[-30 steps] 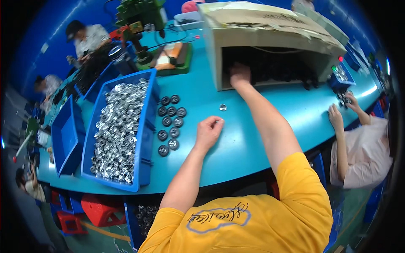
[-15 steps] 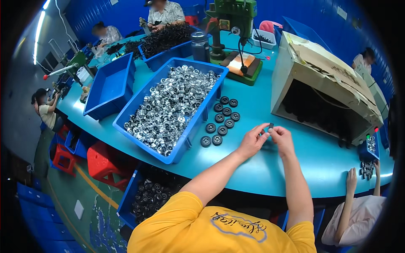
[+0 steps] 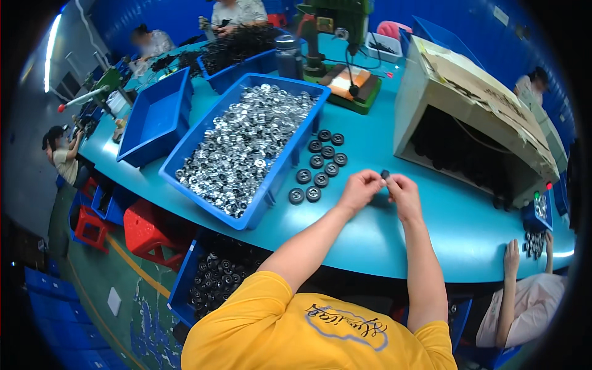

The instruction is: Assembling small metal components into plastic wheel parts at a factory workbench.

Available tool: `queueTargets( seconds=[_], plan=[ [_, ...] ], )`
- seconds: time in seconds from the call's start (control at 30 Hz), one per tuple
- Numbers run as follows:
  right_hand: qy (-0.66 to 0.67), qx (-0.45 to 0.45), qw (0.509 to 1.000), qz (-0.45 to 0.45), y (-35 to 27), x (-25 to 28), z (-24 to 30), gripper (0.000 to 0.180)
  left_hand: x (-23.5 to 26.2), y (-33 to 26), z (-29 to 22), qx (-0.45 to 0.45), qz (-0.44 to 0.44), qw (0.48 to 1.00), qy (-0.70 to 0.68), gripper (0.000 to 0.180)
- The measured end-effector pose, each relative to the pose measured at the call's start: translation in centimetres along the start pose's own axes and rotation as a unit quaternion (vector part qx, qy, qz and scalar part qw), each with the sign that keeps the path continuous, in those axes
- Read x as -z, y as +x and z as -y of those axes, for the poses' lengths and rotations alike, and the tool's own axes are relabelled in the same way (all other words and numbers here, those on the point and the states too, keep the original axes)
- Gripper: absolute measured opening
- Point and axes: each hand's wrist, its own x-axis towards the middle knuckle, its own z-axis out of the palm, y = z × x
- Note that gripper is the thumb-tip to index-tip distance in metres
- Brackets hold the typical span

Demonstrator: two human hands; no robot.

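Small dark round part [image 3: 385, 174] pinched between fingertips of left hand [image 3: 361, 188] and right hand [image 3: 404, 190], just above blue tabletop [image 3: 394, 234]. Both hands closed on it. Probably light, stiff and hard; likely slick and easy to drop, best gripped across the rim. Similar black discs [image 3: 317, 166] in rows nearby, beside blue bin [image 3: 271, 185] of silvery rings.

A small dark round part [image 3: 385, 174] sits pinched between the fingertips of both hands, raised just above the teal tabletop. At its nine o'clock, near it, ten black round discs [image 3: 320, 162] lie flat in two slanting rows on the table.
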Motion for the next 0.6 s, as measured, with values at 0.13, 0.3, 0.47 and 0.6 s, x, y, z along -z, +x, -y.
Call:
queueTargets(
  seconds=[0.13, 0.3, 0.47, 0.6],
  plan=[
    [0.021, 0.030, 0.999, -0.005, -0.8, -2.9, 2.6, 0.021, 1.2, 0.0, -0.3, 0.024, 0.012, 0.988, -0.150, 0.017],
    [0.054, 0.081, 0.995, -0.010, -1.2, -2.9, 1.9, 0.017, 0.9, -0.1, -1.1, 0.014, 0.076, 0.971, -0.227, 0.019],
    [0.102, 0.027, 0.994, 0.011, -1.7, -1.9, 1.6, 0.017, 0.7, -0.2, -0.7, 0.033, 0.067, 0.981, -0.181, 0.018],
    [0.217, -0.021, 0.975, 0.044, -1.7, -1.5, 1.8, 0.019, 1.1, 0.1, -0.9, 0.007, 0.079, 0.988, -0.133, 0.015]
  ],
)
